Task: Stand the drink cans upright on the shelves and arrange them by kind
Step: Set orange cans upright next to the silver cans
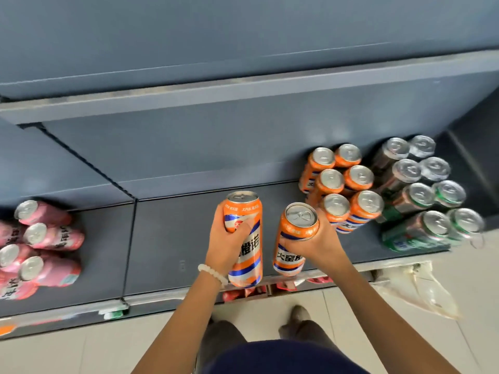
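Note:
My left hand [229, 238] grips an orange can [247, 255] with blue and white stripes, held upright over the front of the dark grey shelf [172, 233]. My right hand [316, 241] grips a second orange can [294, 238] just to its right. Behind the right hand stands a block of several upright orange cans [343, 184]. Right of those stand several green and dark cans [421, 195]. At the far left several pink cans [40, 247] stand in a cluster on the neighbouring shelf section.
An upper shelf edge [243, 87] runs across above. A clear plastic bag [415, 290] hangs off the shelf front at the right. Red packets [243, 292] show on a lower level under the shelf lip. My feet stand on pale floor tiles [405, 341].

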